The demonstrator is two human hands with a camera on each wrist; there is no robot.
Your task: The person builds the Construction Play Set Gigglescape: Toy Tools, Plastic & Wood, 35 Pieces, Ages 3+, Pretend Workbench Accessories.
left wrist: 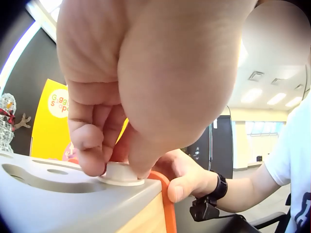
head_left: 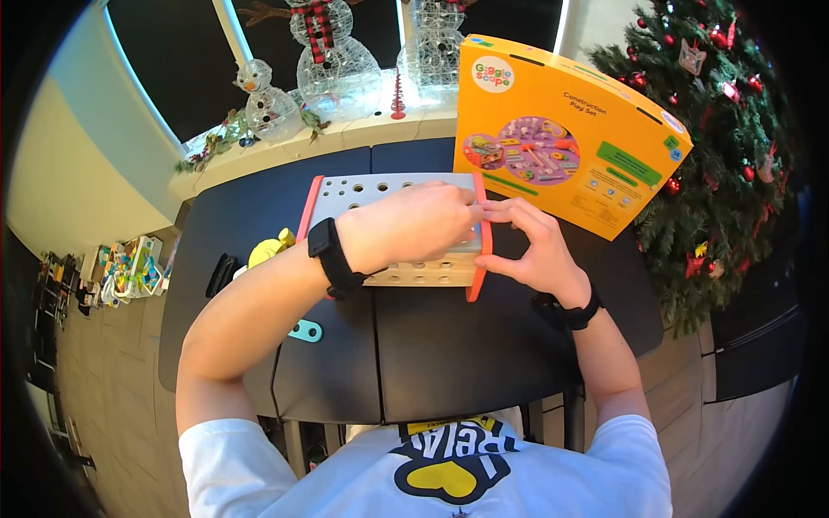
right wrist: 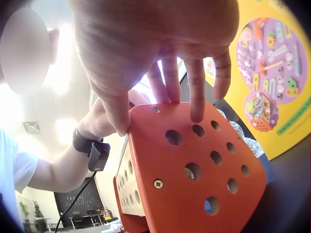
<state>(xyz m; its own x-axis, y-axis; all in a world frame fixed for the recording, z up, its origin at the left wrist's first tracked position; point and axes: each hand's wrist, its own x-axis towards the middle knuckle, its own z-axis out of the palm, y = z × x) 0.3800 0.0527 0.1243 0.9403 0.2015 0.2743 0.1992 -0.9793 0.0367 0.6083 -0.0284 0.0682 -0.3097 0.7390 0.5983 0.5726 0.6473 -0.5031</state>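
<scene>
A toy workbench (head_left: 427,269) with a grey top, pale wooden front and orange-red end panels stands on the dark table. My left hand (head_left: 414,220) reaches across its top to the right end. There its thumb and fingers pinch a white round flanged piece (left wrist: 121,174), whose flange lies at the grey surface (left wrist: 53,194). My right hand (head_left: 537,250) holds the corner of the right end panel (right wrist: 194,160), thumb at the front edge and fingers over the upper edge. That panel has several round holes and two screws. Left-hand fingers partly hide the white piece.
Behind and right of the workbench stands a yellow play-set box (head_left: 587,104). Yellow toy pieces (head_left: 266,251), a black object (head_left: 222,274) and a teal holed strip (head_left: 306,331) lie to the left on the table (head_left: 458,363). A decorated tree (head_left: 699,173) stands at the right.
</scene>
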